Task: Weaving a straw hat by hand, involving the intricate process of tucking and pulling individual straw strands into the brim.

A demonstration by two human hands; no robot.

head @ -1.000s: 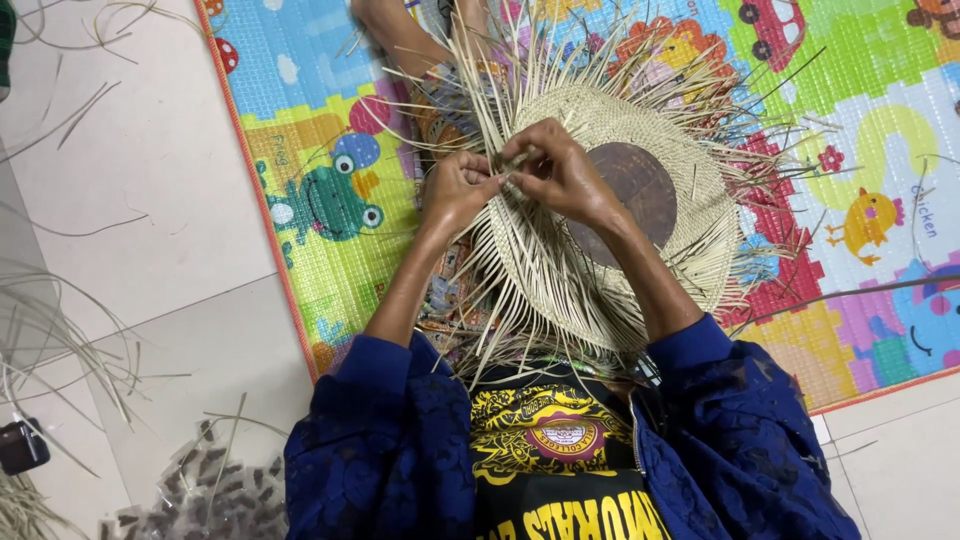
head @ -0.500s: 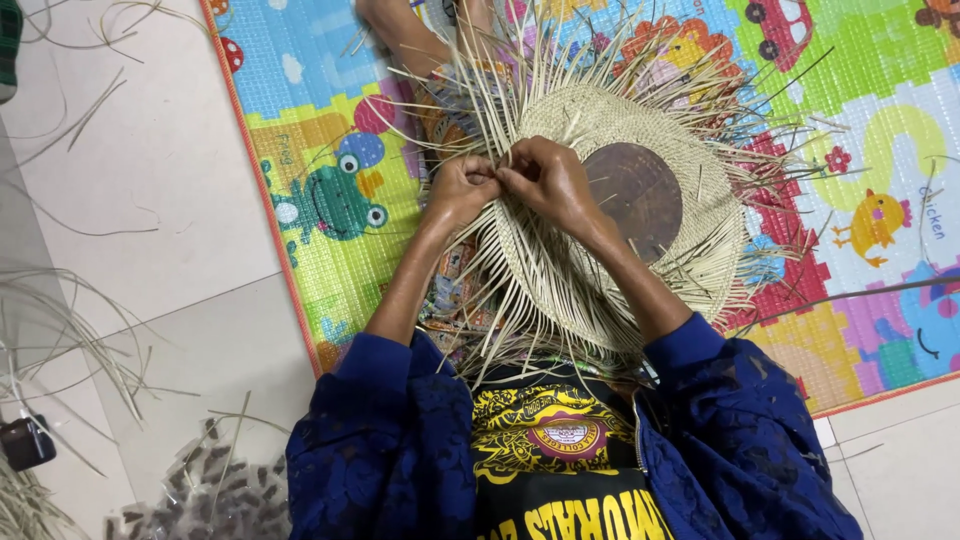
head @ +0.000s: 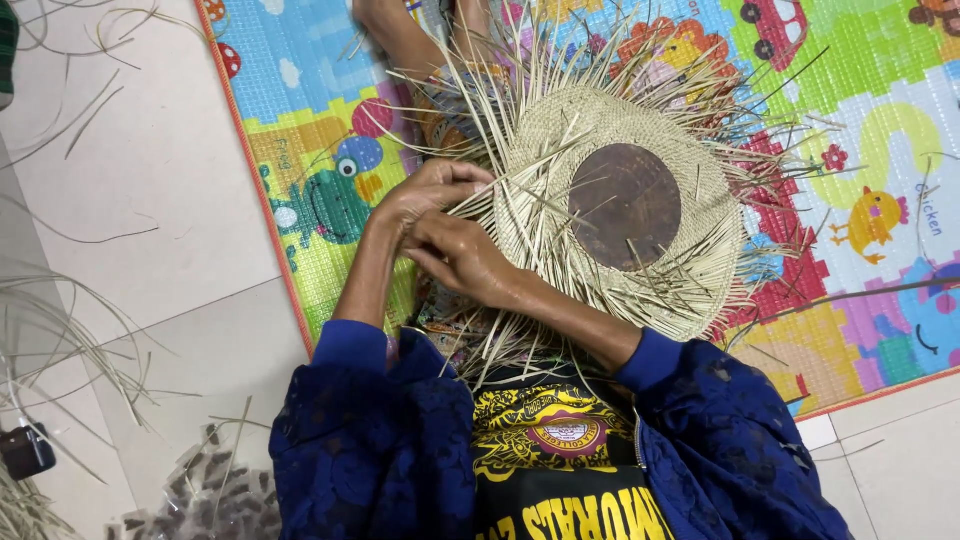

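My left hand [head: 425,195] sits just left of the frame's centre, its fingers [head: 468,178] curled shut around a few pale straw strands [head: 520,200] at the left rim of the woven hat [head: 560,130]. My right hand [head: 460,255] lies directly below it, the two touching, with its fingers bent closed and pressed against the same bunch of strands; exactly which strand each fingertip pinches I cannot tell, since the knuckles hide them. The hat rests across my lap in the middle of the frame, brim up and spread wide, its dark brown round crown block [head: 625,207] showing in the centre. Loose unwoven ends bristle out from the brim on every side, thickest toward the top and the lower left.

Under the hat lies a bright play mat [head: 880,120] printed with a frog, a chick and a car, filling the upper and right parts of the frame; its orange edge runs down the left. Beyond that edge is the pale tiled floor [head: 150,170], with stray straw lengths [head: 60,330] scattered at the left edge and a small dark object [head: 25,450] at the lower left. My blue lace sleeves [head: 370,430] and black printed shirt [head: 560,470] fill the bottom.
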